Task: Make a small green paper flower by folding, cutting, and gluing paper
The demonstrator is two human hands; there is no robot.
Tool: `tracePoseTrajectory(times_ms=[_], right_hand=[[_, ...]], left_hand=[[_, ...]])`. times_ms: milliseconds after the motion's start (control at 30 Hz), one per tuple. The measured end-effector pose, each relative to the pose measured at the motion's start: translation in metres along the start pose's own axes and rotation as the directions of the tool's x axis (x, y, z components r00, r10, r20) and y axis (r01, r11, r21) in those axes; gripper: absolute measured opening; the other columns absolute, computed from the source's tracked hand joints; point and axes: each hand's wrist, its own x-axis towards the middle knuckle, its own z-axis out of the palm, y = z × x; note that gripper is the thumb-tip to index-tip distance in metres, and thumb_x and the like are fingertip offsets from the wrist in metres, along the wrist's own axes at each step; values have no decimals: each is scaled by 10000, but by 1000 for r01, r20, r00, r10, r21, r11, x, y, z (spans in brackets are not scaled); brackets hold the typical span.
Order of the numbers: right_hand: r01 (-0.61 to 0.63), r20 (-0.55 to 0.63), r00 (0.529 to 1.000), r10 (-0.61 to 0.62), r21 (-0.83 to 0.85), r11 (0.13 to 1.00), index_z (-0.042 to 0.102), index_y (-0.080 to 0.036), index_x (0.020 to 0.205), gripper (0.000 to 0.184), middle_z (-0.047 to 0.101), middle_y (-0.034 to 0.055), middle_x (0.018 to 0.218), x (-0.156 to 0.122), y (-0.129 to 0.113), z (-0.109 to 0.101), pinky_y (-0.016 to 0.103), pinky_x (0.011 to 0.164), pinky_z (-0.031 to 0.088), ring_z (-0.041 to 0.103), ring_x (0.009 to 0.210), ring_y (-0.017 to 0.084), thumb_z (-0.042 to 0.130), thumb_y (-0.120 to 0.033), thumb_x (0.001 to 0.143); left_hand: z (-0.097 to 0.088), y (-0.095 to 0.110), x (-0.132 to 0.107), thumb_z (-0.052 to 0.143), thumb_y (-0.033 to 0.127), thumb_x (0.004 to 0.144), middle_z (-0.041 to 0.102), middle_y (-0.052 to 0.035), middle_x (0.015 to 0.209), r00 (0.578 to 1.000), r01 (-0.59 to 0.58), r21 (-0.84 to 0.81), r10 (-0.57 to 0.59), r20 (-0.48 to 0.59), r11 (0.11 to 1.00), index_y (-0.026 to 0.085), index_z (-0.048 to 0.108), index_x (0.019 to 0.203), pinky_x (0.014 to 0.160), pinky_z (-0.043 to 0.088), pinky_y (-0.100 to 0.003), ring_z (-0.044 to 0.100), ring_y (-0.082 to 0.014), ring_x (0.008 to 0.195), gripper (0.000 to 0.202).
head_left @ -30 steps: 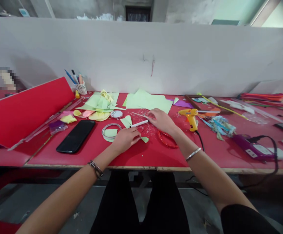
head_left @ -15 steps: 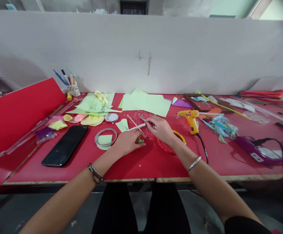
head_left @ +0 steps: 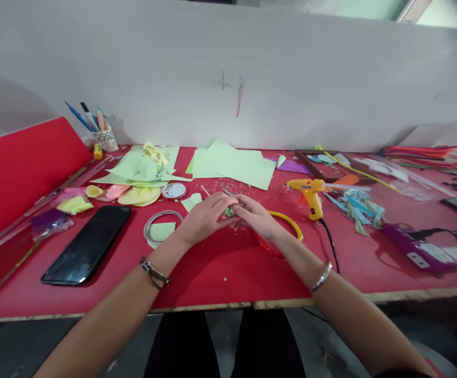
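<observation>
My left hand is curled around a small crumpled green piece, whose exact kind I cannot make out. From the other side my right hand closes on the same piece, its fingertips meeting those of the left. The fingers cover most of it. A thin pale stick lies just beyond the left hand, beside a folded light-green paper piece. Under the right wrist is a red and yellow ring. A roll of tape is left of my left hand.
A yellow glue gun with its cord stands to the right, near blue tassels and a purple power strip. Green paper sheets lie at the back. A black phone rests left; a pen cup stands behind it.
My hands have come together around the green piece. The white stick held between them before no longer shows. The view has tilted down slightly.
</observation>
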Motion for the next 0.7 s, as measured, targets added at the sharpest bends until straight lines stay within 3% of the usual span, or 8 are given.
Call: tracePoseTrajectory(times_ms=[67,167,267,367,500,700], right_hand=[[12,3,1000,-12,-8,1000,497,-198,895,216,558,-23,739,2,3,0,210,527,496,566,572,74,586,-335,754],[54,-45,997,-56,-34,998,499,-196,892,181,557,-16,757,4,6,-2,223,563,495,557,591,74,578,-277,751],[105,-137,984,-116,-87,991,495,-205,942,194,547,-3,801,4,7,-4,241,618,493,558,671,90,549,-239,759],[150,-175,965,-194,-237,960,499,-207,994,236,536,12,858,3,6,-5,257,669,479,544,727,100,537,-205,761],[193,-127,958,-258,-384,903,490,-208,1031,277,531,31,954,1,4,-5,262,714,460,539,798,112,519,-153,762],[240,-60,959,-278,-356,903,436,-212,1110,350,501,40,986,-1,4,-4,275,745,458,544,819,118,515,-163,772]], left_hand=[[1,0,-2,501,258,840,553,-71,985,999,38,-50,-36,27,998,168,467,1049,765,480,-292,534,-154,905,230],[0,4,-1,517,218,819,543,-59,1009,984,181,-157,-179,25,971,179,464,1074,781,478,-267,535,-134,903,263],[-1,8,1,523,245,802,559,-53,966,925,369,-283,-380,16,885,168,484,1040,733,487,-241,556,-122,841,253],[0,8,2,482,310,823,599,-31,837,869,486,-341,-488,89,804,154,546,881,660,474,-229,564,-118,740,178],[1,4,2,474,314,829,627,-25,818,865,497,-330,-487,119,802,154,586,810,665,443,-228,563,-124,748,197],[1,2,2,513,230,808,615,-7,720,893,449,-313,-436,115,837,155,613,717,636,409,-220,542,-113,676,155]])
